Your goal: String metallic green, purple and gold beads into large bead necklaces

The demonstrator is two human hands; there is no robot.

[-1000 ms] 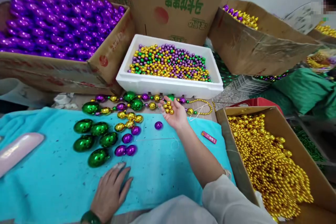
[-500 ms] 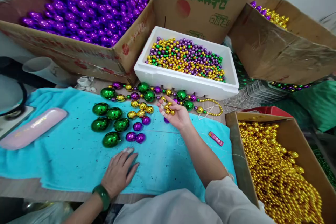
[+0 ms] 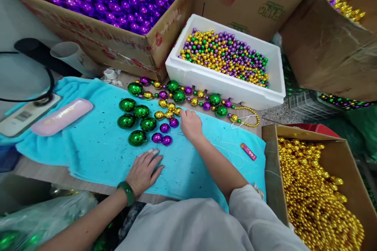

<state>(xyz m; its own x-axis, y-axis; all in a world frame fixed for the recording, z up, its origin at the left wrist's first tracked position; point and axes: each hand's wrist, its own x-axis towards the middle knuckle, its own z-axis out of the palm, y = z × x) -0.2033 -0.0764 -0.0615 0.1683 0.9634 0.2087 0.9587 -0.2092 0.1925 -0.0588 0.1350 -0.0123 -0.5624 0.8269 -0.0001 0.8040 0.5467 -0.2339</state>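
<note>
My left hand [image 3: 145,170] lies palm down on the blue towel [image 3: 103,160], fingers apart, with a green bangle [image 3: 126,193] at the wrist. My right hand [image 3: 191,125] is turned palm down over the towel, fingers curled together; whatever they hold is hidden. Just left of its fingertips is a cluster of gold balls [image 3: 169,114]. Purple balls [image 3: 165,128] lie below these, and larger green balls [image 3: 141,111] are further left. A strung bead garland [image 3: 178,96] in green, gold and purple runs along the towel's far edge.
A white foam box [image 3: 225,86] of mixed small beads stands behind the garland. Cartons hold purple balls [image 3: 118,4] at back left and gold bead strands [image 3: 318,200] at right. A pink case [image 3: 61,117] and a small pink packet [image 3: 248,151] rest on the towel.
My right hand has turned from palm up, with small gold beads in it, to palm down, and those beads are out of sight. My left hand stays on the towel; the view has shifted.
</note>
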